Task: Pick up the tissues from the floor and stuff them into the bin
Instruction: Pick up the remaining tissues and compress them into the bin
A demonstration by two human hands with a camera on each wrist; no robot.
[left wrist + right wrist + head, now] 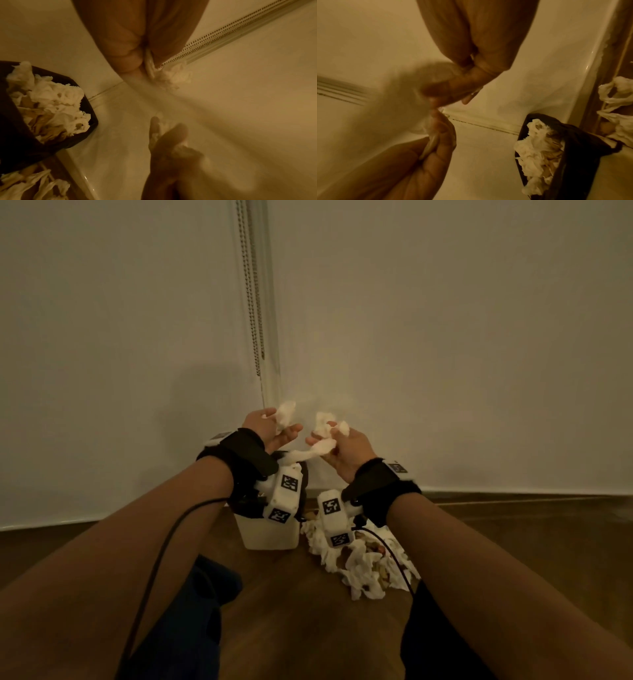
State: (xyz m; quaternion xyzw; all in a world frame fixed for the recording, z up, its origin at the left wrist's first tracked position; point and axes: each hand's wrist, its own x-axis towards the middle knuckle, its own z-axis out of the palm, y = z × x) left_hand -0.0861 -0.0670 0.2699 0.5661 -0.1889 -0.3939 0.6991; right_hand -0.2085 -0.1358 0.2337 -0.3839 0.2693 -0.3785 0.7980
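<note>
Both hands raised side by side, close to the pale wall [445, 337], above the bin. Left hand [270, 429] pinching a crumpled white tissue [285, 412] between curled fingers. Right hand [346, 450] clenched round a wad of white tissue [325, 428], one strand trailing down-left toward the bin; motion blur in both wrist views, so exact finger placement probably not reliable. Small white bin with dark liner [270, 537] on the brown wooden floor [291, 611] against the wall, already packed with tissue to the rim [56, 94]. Loose pile of crumpled white tissues [363, 566] on the floor just right of the bin. Beaded blind chain [255, 302] hanging on the wall behind.
</note>
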